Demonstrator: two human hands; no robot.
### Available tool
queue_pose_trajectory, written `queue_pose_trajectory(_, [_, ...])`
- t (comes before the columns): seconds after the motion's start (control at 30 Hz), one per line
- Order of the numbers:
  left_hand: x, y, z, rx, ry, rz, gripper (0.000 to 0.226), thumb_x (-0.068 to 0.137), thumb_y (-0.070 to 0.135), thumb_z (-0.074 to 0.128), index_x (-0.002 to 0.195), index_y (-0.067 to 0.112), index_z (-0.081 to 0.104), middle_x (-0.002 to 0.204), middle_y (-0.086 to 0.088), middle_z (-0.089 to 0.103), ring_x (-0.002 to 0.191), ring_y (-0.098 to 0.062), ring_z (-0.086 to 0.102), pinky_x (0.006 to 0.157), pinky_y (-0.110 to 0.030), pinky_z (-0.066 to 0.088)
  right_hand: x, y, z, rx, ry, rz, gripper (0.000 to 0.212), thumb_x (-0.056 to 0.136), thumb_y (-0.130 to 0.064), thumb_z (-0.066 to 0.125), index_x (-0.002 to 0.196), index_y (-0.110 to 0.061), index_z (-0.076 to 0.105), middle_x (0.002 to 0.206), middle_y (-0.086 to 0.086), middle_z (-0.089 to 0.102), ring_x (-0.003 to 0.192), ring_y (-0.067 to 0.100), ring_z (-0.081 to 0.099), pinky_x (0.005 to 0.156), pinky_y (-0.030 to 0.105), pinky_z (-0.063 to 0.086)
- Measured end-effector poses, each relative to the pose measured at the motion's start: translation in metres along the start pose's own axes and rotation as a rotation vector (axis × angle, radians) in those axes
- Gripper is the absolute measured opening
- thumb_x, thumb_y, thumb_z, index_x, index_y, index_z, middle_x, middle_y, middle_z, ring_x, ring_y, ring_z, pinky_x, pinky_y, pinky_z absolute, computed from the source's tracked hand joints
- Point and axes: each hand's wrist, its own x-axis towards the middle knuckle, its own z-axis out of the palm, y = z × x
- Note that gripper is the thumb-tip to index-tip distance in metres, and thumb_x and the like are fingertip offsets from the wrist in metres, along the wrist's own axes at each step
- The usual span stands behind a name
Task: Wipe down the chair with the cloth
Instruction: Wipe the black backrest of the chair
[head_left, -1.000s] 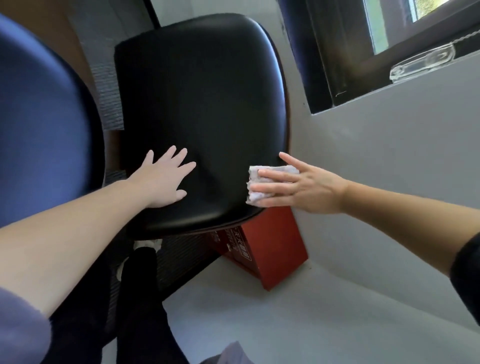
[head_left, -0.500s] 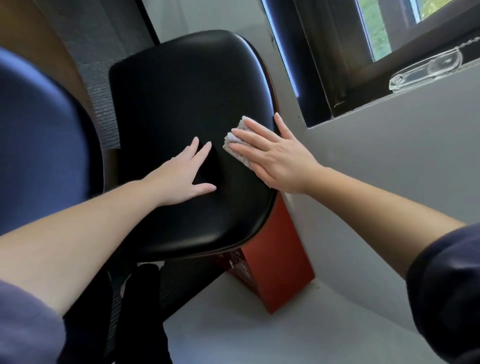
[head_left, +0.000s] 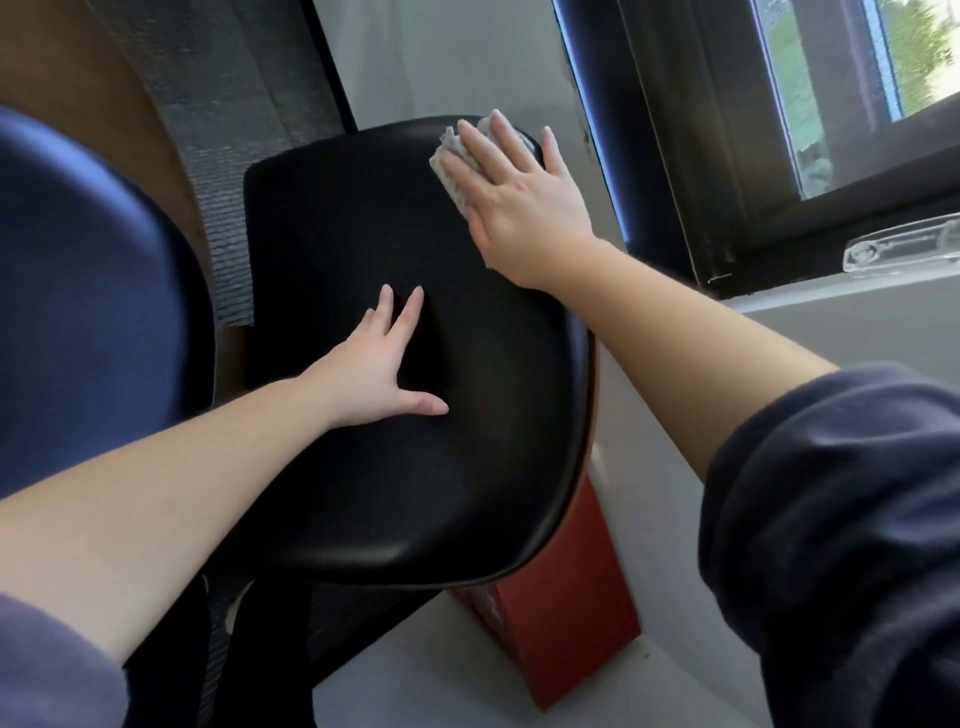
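Head view showed the right hand (head_left: 519, 192) flat, fingers straight, pressing the cloth (head_left: 453, 156) onto the far right corner of the chair (head_left: 389, 493) pad. The left hand (head_left: 379, 374), fingers spread and holding nothing, braced its middle. So near the rim, the cloth could slide off. The pad ran long from near edge to far edge; the cloth's axis was hidden.

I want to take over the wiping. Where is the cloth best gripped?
Probably pinch the cloth at its exposed left edge, coming across the chair from the left: the right hand lies flat over the rest.
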Motion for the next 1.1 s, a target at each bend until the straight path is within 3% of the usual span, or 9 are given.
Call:
queue_pose_trajectory(0.07, [0.002, -0.003, 0.0, -0.006, 0.006, -0.016, 0.13, 0.068, 0.063, 0.074, 0.148, 0.037, -0.025, 0.159, -0.005, -0.027, 0.15, -0.028, -0.008, 0.12, -0.048, 0.02, 0.018, 0.003, -0.004, 0.029, -0.006, 0.047, 0.055, 0.102, -0.033, 0.027, 0.156, -0.025, 0.018, 0.163, 0.001, 0.014, 0.15, 0.028, 0.01, 0.118, 0.058, 0.008])
queue_pose_trajectory(0.2, [0.003, -0.001, 0.003, 0.006, 0.022, -0.045, 0.132, 0.068, 0.063, 0.075, 0.148, 0.037, -0.027, 0.158, -0.005, -0.029, 0.15, -0.029, -0.009, 0.12, -0.047, 0.022, 0.038, 0.005, -0.007, 0.087, 0.02, 0.107, 0.053, 0.098, -0.034, 0.03, 0.15, -0.024, 0.03, 0.154, 0.004, 0.033, 0.135, 0.031, 0.037, 0.116, 0.054, 0.019])
queue_pose_trajectory(0.47, [-0.007, -0.004, 0.01, -0.108, -0.065, -0.069, 0.132, 0.07, 0.059, 0.076, 0.147, 0.036, -0.028, 0.157, -0.006, -0.032, 0.149, -0.03, -0.014, 0.121, -0.047, 0.016, -0.003, -0.006, -0.001, -0.072, 0.011, -0.065, 0.057, 0.098, -0.031, 0.03, 0.154, -0.02, 0.026, 0.161, 0.009, 0.023, 0.148, 0.039, 0.013, 0.115, 0.063, 0.004])
queue_pose_trajectory(0.63, [-0.02, -0.01, 0.024, -0.095, -0.105, -0.05, 0.136, 0.067, 0.058, 0.079, 0.146, 0.036, -0.03, 0.155, -0.004, -0.036, 0.148, -0.03, -0.017, 0.12, -0.048, 0.018, -0.042, -0.023, 0.004, -0.111, -0.07, -0.181, 0.057, 0.102, -0.035, 0.027, 0.156, -0.021, 0.019, 0.164, 0.005, 0.014, 0.151, 0.035, 0.0, 0.116, 0.06, -0.007])
queue_pose_trajectory(0.9, [-0.037, -0.021, 0.042, -0.025, -0.135, -0.02, 0.136, 0.067, 0.06, 0.077, 0.146, 0.035, -0.031, 0.155, -0.005, -0.036, 0.148, -0.03, -0.017, 0.12, -0.051, 0.019, -0.109, -0.059, 0.013, -0.086, -0.173, -0.312, 0.059, 0.093, -0.033, 0.024, 0.147, -0.016, 0.044, 0.153, 0.009, 0.04, 0.147, 0.037, 0.022, 0.117, 0.062, 0.007])
queue_pose_trajectory(1.1, [-0.051, -0.036, 0.053, 0.064, -0.171, 0.01, 0.139, 0.064, 0.062, 0.079, 0.143, 0.037, -0.034, 0.155, -0.003, -0.037, 0.149, -0.029, -0.013, 0.118, -0.053, 0.023, -0.155, -0.087, 0.019, -0.022, -0.199, -0.414, 0.058, 0.091, -0.032, 0.03, 0.143, -0.018, 0.05, 0.148, 0.008, 0.048, 0.145, 0.035, 0.03, 0.118, 0.06, 0.011])
